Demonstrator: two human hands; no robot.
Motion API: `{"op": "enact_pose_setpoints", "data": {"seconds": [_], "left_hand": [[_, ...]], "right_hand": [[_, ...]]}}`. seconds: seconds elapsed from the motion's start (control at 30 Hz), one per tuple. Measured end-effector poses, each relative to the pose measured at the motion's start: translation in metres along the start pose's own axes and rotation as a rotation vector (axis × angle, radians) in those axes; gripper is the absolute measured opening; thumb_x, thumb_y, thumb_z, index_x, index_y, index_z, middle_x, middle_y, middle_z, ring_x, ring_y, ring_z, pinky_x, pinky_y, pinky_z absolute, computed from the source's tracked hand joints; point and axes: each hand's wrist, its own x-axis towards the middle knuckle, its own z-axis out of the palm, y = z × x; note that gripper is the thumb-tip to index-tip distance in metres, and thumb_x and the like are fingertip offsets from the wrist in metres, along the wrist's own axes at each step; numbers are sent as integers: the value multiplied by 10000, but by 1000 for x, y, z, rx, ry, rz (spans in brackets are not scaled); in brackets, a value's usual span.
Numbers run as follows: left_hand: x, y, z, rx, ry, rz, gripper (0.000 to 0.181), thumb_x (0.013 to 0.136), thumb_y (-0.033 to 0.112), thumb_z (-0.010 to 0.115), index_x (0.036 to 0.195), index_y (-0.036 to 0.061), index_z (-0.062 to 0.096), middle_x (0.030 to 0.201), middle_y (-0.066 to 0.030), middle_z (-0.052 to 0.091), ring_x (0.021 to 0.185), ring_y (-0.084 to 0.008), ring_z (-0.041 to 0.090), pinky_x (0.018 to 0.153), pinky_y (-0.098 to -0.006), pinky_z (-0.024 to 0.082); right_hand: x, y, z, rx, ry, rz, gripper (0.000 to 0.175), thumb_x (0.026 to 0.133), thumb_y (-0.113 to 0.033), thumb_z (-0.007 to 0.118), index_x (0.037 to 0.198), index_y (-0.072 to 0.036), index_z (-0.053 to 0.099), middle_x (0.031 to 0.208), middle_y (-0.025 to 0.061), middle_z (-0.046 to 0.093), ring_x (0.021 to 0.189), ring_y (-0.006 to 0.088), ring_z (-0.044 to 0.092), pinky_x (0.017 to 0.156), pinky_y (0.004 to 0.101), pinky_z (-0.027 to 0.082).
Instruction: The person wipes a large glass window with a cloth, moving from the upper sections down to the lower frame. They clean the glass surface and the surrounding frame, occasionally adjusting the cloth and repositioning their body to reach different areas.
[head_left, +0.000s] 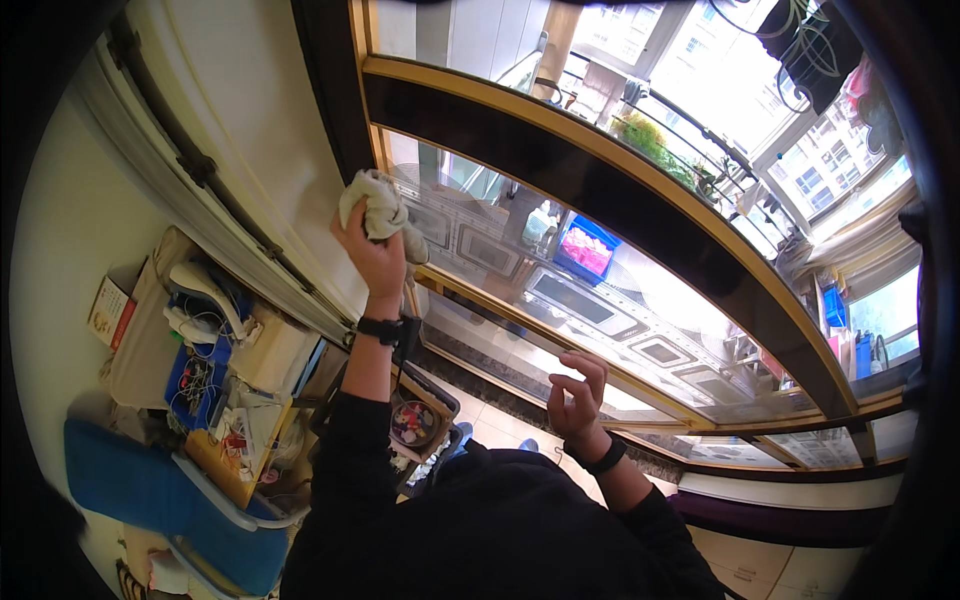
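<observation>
My left hand (380, 262) grips a crumpled, pale grey-green cloth (373, 201) at the left side of a glazed door or partition. The cloth lies over the gold-edged dark frame (352, 127) and the adjoining edge of the glass pane (487, 255); its exact contact is partly covered by my fingers. Lower and to the right, my right hand (579, 397) is raised in front of the lower gold rail (630, 386), fingers bent and apart, with nothing in them. Whether it touches the rail cannot be told. Dark bands circle both wrists.
On the left, a blue chair (127, 465) stands by a desk with a blue bin of cables (199, 375). A long curtain (217, 202) hangs beside the frame. Near my feet is a box with a round patterned item (414, 422). Behind the glass sits a blue crate (589, 247).
</observation>
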Motion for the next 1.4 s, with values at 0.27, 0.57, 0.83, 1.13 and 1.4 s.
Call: {"op": "enact_pose_setpoints", "data": {"seconds": [0.27, 0.57, 0.83, 1.13, 1.4], "left_hand": [[-49, 45, 39, -98, -85, -23, 573, 801, 17, 743, 1355, 73, 606, 1425, -267, 415, 1309, -491, 495, 1104, -533, 434], [-61, 56, 4, -89, -153, 68, 648, 803, 107, 836, 1395, 36, 582, 1369, -227, 499, 1330, -408, 498, 1103, -496, 448], [-40, 33, 35, -103, -105, -16, 535, 864, 91, 746, 1337, -23, 524, 1222, -180, 510, 1143, -360, 548, 997, -450, 473], [-127, 110, 65, -299, -262, -66, 514, 820, 80, 766, 1267, -2, 527, 1198, -179, 546, 1123, -357, 568, 993, -447, 476], [-173, 174, 26, -664, -490, -160, 435, 907, 162, 767, 1274, 17, 586, 1252, -184, 592, 1171, -333, 584, 1020, -442, 468]], "right_hand": [[-2, 3, 2, 18, 21, 2, 252, 805, 85, 665, 996, -78, 684, 1184, 145, 688, 1086, 356, 654, 930, 450, 522], [-1, 2, 15, 66, 1, 4, 263, 795, 93, 666, 1001, -70, 673, 1187, 147, 685, 1081, 361, 652, 917, 451, 520], [-15, 3, -8, 35, -1, 31, 268, 799, 78, 677, 1016, -79, 678, 1204, 149, 683, 1086, 354, 653, 921, 457, 512], [-52, 22, -51, 23, 14, 190, 346, 843, 22, 695, 1171, -63, 625, 1318, 190, 616, 1215, 381, 597, 1020, 479, 492], [-36, 26, 4, 1324, 86, 881, 849, 1051, -515, 608, 1652, -48, 231, 1635, 136, 366, 1472, 264, 432, 1196, 410, 379]]}}
